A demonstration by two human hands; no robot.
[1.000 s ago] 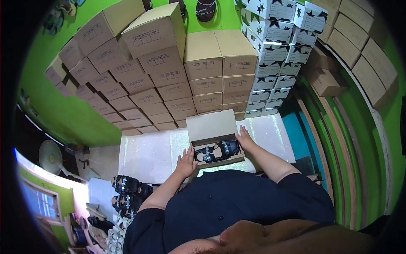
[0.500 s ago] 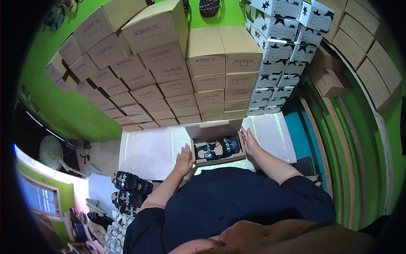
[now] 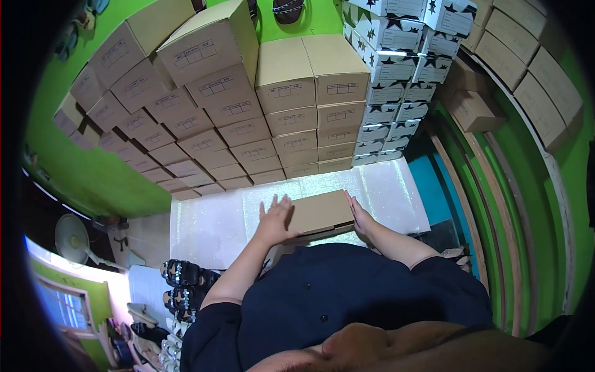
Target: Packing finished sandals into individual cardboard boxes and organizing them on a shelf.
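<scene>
- Box [image 3: 321, 214] is lying on white table [image 3: 211, 229], near its front edge, lid [image 3: 322, 204] lowered.
- Black sandals [image 3: 191, 273] are sitting at person's left.
- Left hand [image 3: 276, 223] is touching box's left end, fingers spread wide.
- Right hand [image 3: 361, 218] is resting against right end, fingers nearly straight.

1. The carton [image 3: 321, 211] is smooth, matt brown cardboard.
2. Beneath the carton, the table covering [image 3: 211, 224] looks glossy, with glittering bands.
3. Beyond the carton, the stacked boxes [image 3: 245, 132] are plain matt cardboard.
4. Beyond the carton's right end, star-patterned boxes [image 3: 385, 94] look like smooth printed card.
5. Nearer than the carton, the shirt [image 3: 350, 285] is matt cloth.
</scene>
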